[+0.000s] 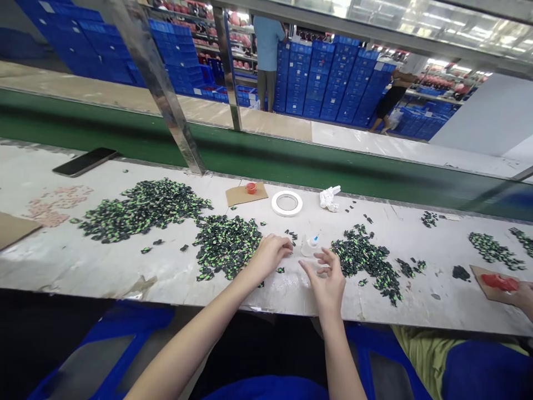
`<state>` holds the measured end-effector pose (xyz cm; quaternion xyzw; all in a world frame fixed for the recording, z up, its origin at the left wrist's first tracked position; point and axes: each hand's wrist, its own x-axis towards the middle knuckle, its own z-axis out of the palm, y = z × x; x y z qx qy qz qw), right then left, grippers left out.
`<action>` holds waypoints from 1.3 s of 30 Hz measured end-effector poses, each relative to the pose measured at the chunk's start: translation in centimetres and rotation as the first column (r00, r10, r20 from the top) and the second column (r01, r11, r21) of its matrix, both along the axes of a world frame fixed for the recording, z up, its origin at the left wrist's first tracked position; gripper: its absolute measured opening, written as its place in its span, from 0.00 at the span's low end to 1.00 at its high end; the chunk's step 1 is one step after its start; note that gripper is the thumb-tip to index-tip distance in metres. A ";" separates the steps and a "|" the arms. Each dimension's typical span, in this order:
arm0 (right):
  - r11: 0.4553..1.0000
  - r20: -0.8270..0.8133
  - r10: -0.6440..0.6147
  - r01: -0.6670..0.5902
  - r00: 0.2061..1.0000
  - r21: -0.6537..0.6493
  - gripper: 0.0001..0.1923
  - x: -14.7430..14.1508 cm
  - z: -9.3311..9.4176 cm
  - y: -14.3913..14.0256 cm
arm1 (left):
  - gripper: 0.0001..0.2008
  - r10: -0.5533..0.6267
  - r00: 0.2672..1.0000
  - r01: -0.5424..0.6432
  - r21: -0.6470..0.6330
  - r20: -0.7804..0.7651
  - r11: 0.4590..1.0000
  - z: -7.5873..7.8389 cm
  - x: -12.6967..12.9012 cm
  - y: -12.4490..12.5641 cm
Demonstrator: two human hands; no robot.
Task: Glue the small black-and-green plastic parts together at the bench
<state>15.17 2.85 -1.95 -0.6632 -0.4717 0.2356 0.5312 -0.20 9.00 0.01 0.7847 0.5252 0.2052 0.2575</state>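
Observation:
My left hand (270, 253) rests on the white worktable (62, 261) with fingers curled, touching the right edge of a heap of small black-and-green parts (227, 244); whether a part is pinched in it is hidden. My right hand (328, 278) hovers just right of it, fingers spread, holding nothing visible. A small clear glue bottle with a blue tip (310, 244) lies between and just beyond the two hands. Another heap of the same parts (366, 258) lies right of my right hand.
A larger parts heap (141, 208) lies far left, near pinkish pieces (54, 203) and a phone (85, 161). Behind are a tape roll (287, 203), cardboard with a red cap (246, 193), crumpled tissue (330, 198). A co-worker's hand (525, 297) holds something red at right. The green conveyor (291, 158) runs behind.

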 end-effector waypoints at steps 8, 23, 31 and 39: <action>0.950 -0.378 0.275 -0.311 0.884 -0.034 0.10 -1.4 -0.7 -1.4 | 0.06 0.081 0.923 -0.047 -0.097 0.377 0.994 -1.3 -0.6 -4.6; 0.950 -0.319 0.237 -0.287 0.918 -0.121 0.12 -1.3 -0.9 -2.3 | 0.09 0.136 0.977 -0.148 0.062 0.165 0.987 -2.5 -1.1 -5.8; 0.942 -0.423 0.263 -0.325 0.867 -0.080 0.11 -1.8 -0.2 -2.4 | 0.10 0.125 0.955 -0.137 0.027 0.268 0.990 -1.7 -1.3 -6.6; 0.950 -0.376 0.288 -0.312 0.881 -0.003 0.09 -1.9 0.0 -2.8 | 0.08 0.140 0.883 -0.132 -0.051 0.448 0.990 -1.1 -1.2 -7.1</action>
